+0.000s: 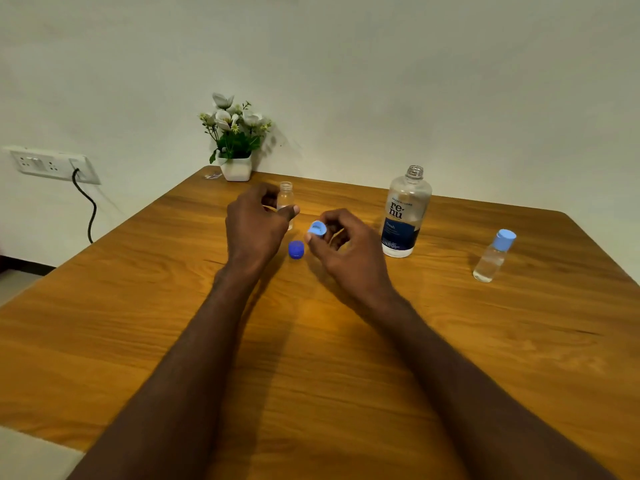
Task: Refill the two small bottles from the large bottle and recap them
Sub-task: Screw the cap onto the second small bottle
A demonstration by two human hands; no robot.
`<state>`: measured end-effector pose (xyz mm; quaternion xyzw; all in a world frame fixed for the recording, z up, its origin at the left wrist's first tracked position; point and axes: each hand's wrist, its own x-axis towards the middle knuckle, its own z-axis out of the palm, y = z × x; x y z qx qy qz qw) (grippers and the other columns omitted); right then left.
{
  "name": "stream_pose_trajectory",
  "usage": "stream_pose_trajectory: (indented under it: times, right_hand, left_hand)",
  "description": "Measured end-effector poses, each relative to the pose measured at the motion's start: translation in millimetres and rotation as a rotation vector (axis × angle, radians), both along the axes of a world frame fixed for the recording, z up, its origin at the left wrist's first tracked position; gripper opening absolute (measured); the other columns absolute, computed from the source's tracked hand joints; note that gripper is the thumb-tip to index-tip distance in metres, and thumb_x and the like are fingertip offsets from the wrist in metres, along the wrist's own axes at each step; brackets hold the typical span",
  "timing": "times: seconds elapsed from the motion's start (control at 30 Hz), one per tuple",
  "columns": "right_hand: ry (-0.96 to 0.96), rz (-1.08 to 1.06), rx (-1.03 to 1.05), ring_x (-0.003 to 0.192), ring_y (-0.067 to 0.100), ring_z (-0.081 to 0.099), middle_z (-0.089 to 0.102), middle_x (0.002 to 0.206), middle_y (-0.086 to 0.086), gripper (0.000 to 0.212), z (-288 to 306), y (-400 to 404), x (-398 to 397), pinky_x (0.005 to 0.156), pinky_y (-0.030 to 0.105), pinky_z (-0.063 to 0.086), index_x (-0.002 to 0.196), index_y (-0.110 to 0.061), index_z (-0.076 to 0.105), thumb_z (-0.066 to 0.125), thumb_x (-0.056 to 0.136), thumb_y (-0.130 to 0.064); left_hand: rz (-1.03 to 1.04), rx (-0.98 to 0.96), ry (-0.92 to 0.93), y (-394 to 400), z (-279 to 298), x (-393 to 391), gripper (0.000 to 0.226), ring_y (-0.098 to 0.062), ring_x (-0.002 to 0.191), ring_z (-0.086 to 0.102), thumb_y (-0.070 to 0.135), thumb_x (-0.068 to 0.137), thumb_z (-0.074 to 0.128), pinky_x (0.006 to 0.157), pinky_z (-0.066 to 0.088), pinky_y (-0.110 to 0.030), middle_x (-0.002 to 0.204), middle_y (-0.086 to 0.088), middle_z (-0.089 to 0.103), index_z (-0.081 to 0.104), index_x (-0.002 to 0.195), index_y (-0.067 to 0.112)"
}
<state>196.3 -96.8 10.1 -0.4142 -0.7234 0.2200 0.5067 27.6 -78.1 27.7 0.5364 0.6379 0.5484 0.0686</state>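
Uncapped small bottle (285, 199) stands upright, mouth up.

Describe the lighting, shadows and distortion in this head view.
Head view: warm, dim light; soft forearm shadows fall on the brown wooden table; the white-potted flower plant shadows the wall; wide-angle bending tilts the capped small clear bottle and curves the table's edges.
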Motion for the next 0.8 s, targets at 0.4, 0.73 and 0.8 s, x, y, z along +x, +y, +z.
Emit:
stream_pose_trajectory:
  times: [0.4, 0.73, 0.8]
  right_hand:
    - [0.476, -0.093, -0.050, 0.106, 0.019, 0.070, 0.073, 0.118, 0.002, 0.027, 16.1, 15.3, 24.5, 0.093, 0.040, 0.059, 0.132, -0.018, 0.066, 0.058, 0.105, -0.016]
    - [0.421, 0.010, -0.050, 0.117, -0.006, 0.062, 0.073, 0.117, -0.009, 0.024, 21.5, 8.1, 19.3, 0.094, 0.007, 0.046, 0.126, -0.019, 0.063, 0.051, 0.108, -0.009]
    - [0.430, 0.012, -0.071, 0.114, -0.005, 0.062, 0.070, 0.119, -0.010, 0.025, 21.2, 8.0, 19.0, 0.089, 0.007, 0.048, 0.123, -0.022, 0.067, 0.057, 0.104, -0.008]
  left_hand:
    - [-0.447, -0.023, 0.087, -8.9, 5.3, 27.3, 0.037, -0.005, 0.089, 0.071, 0.024, 0.081, 0.089, 0.072, 0.050, -0.009, 0.101, 0.010, 0.075, 0.075, 0.114, 0.015]
    - [-0.515, -0.030, 0.108, -7.8, -3.1, 38.7, 0.033, -0.007, 0.086, 0.070, 0.026, 0.081, 0.088, 0.073, 0.056, -0.028, 0.102, 0.009, 0.076, 0.076, 0.110, 0.018]
    - [-0.526, -0.031, 0.102, -7.4, -4.8, 39.7, 0.032, -0.009, 0.086, 0.070, 0.026, 0.081, 0.088, 0.071, 0.056, -0.028, 0.101, 0.009, 0.077, 0.076, 0.109, 0.018]
